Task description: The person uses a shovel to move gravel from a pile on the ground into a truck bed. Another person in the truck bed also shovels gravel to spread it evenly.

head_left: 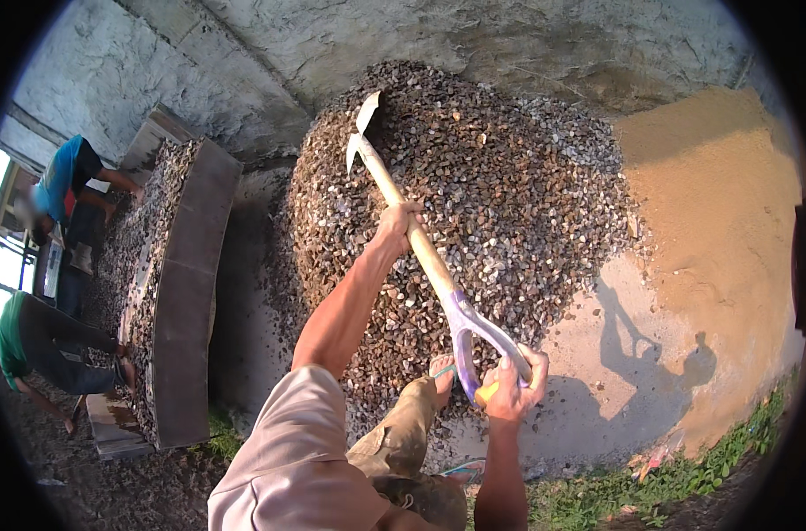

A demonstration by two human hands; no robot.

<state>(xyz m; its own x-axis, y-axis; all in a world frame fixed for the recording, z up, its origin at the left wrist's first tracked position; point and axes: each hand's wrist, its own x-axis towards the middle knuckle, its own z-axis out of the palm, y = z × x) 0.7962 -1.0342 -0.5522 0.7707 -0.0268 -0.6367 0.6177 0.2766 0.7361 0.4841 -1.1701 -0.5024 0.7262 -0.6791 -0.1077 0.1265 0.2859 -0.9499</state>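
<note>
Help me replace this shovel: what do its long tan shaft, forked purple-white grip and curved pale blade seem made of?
Long tan shaft: probably smooth wood, from its uneven tone.
Forked purple-white grip: maybe painted metal or plastic; patchy colour leaves that open.
Curved pale blade: likely smooth metal, its edge thin.

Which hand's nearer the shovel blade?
Left. The left hand grips the shaft, partway down from the shovel blade; the right hand holds the purple handle, farther away.
</note>
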